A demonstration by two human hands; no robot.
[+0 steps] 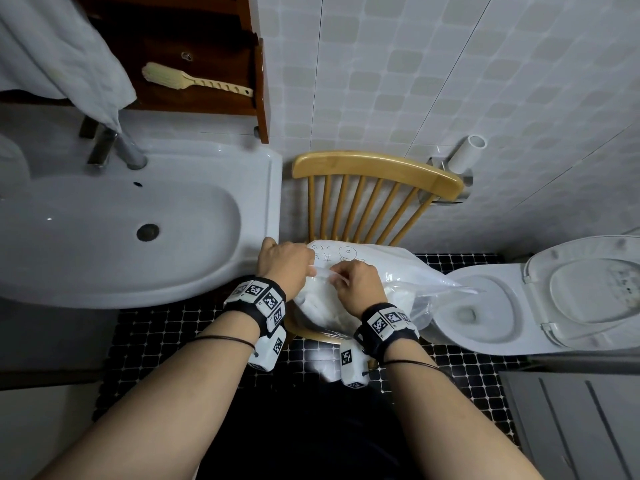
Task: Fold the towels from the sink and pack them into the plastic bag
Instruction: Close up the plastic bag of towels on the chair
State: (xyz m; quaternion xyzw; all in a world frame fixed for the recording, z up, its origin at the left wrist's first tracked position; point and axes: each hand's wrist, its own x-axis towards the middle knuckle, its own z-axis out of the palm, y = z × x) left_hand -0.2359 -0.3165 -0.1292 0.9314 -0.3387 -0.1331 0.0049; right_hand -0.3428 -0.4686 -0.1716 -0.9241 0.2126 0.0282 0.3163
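Observation:
A clear plastic bag (pixel 398 271) with printed marks lies on the seat of a wooden chair (pixel 374 168). White towels (pixel 322 306) show through the film inside it. My left hand (pixel 284 261) and my right hand (pixel 356 284) meet at the bag's near edge, and each pinches the plastic film between its fingers. The white sink (pixel 114 223) at the left holds no towel in its basin.
A white towel (pixel 59 46) hangs at the top left over the tap (pixel 128 150). A wooden shelf (pixel 197 81) carries a brush. An open toilet (pixel 519 299) stands right of the chair. The floor is dark mosaic tile.

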